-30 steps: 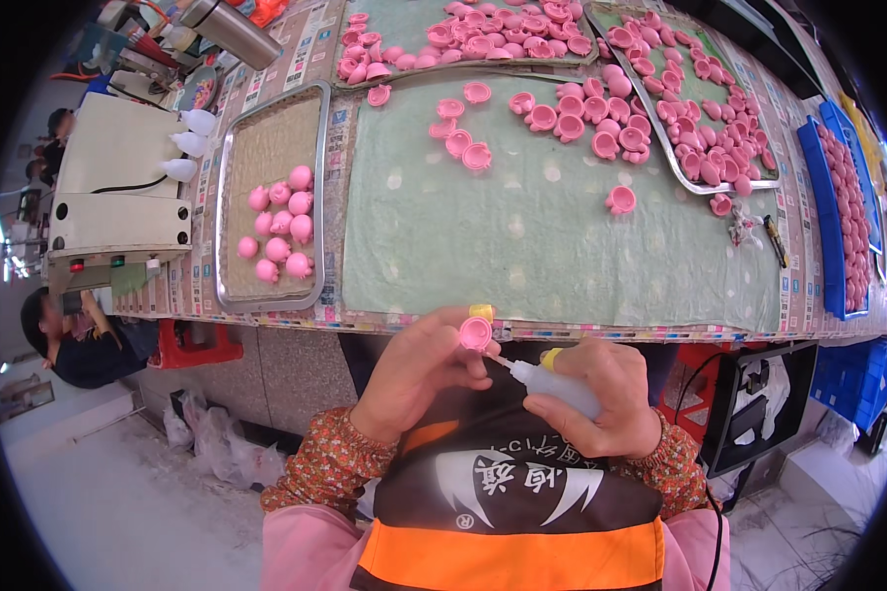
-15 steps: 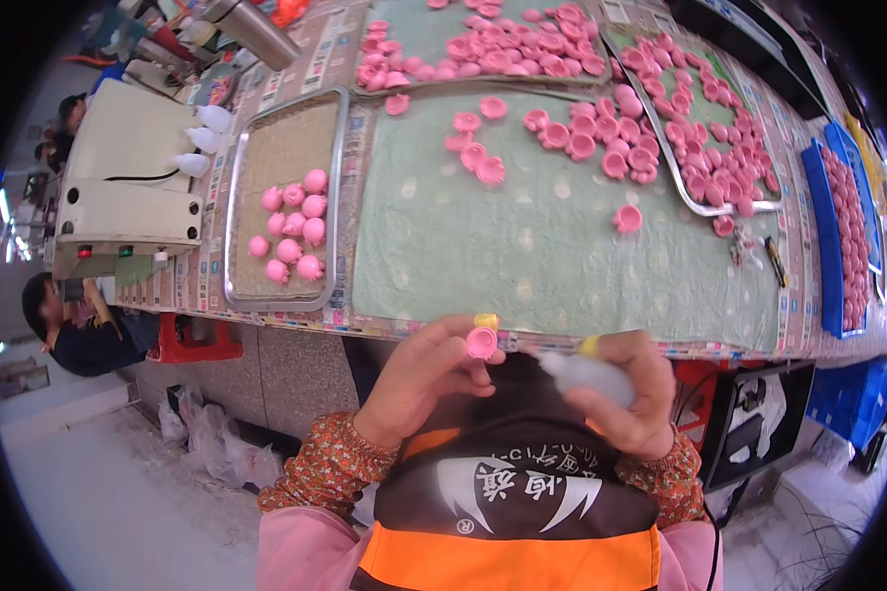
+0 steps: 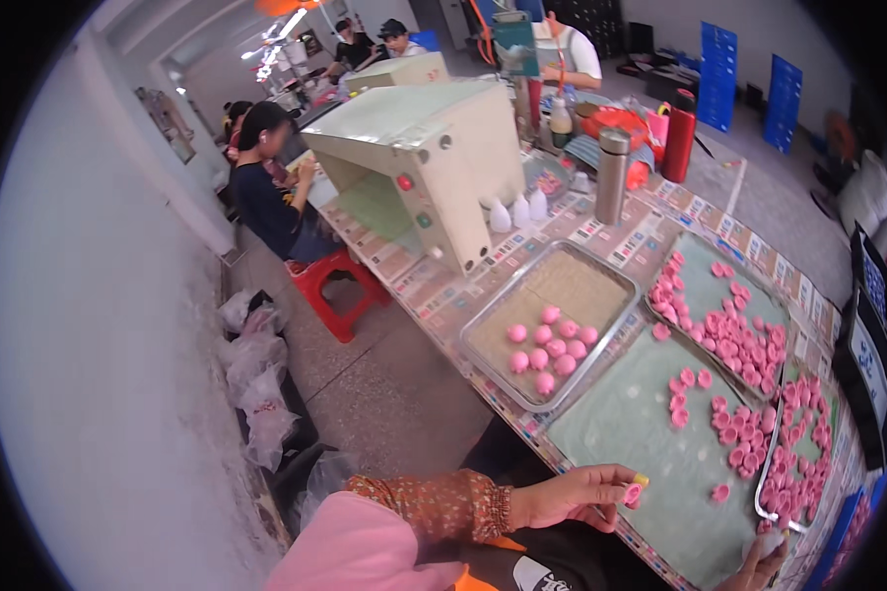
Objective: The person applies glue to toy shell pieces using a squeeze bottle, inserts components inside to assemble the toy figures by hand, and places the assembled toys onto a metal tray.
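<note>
My left hand pinches a small pink cup-shaped piece over the front edge of the table, and a bit of yellow shows on a fingertip. At the lower right, my right hand is closed around a whitish squeeze bottle, partly hidden by the fingers and cut near the dark rim. Between and beyond the hands lies a pale green cloth with loose pink cups scattered on it. A metal tray to the left holds several round pink balls.
Two more trays of pink cups stand at the right. Behind are a cream box with buttons, white bulb-shaped bottles and a steel flask. A person sits on a red stool; plastic bags lie by the wall.
The view has swung to the left, bringing the wall and other people into sight. My left hand still pinches the pink cup, and my right hand still holds the bottle.
</note>
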Demonstrator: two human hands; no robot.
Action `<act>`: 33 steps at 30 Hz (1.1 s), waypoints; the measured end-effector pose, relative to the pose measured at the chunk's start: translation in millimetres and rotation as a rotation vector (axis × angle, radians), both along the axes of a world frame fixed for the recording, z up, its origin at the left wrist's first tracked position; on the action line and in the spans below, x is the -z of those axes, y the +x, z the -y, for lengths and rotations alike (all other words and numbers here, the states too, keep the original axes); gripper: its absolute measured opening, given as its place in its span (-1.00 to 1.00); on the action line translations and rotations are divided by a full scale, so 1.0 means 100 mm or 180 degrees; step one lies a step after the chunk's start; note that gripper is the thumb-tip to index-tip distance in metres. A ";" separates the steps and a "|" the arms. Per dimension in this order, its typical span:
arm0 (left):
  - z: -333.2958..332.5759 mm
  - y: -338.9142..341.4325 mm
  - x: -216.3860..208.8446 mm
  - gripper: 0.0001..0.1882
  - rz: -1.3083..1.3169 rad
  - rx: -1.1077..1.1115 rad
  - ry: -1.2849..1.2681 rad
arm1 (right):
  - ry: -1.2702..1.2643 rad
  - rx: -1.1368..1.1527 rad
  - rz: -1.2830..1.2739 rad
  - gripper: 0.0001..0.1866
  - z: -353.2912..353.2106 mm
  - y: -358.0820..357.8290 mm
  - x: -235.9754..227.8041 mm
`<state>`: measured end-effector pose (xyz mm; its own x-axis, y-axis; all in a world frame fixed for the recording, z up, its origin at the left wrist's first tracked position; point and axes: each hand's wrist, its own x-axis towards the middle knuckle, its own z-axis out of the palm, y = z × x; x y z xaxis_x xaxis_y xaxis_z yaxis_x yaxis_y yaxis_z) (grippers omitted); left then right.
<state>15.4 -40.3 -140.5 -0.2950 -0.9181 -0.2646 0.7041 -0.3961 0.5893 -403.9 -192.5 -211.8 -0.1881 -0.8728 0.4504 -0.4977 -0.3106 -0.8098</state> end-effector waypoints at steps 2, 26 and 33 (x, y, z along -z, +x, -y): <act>0.06 0.00 0.00 -0.56 -0.0053 0.0028 -0.0078 | 0.0450 -0.0618 0.0151 -0.53 0.09 0.01 0.00; 0.11 0.06 0.01 -0.55 0.0097 0.0027 0.0083 | -0.0941 0.0330 -0.3163 -0.43 -0.35 1.63 -0.94; 0.10 0.13 -0.02 -0.54 0.0076 0.0010 0.0100 | -0.0326 -0.0656 -0.2281 -0.50 -0.05 1.90 -0.58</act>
<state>28.1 -50.3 -138.6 -0.2911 -0.9083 -0.3004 0.6887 -0.4169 0.5932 -214.2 -187.3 -154.1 0.3442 -0.8058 0.4818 -0.8157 -0.5108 -0.2716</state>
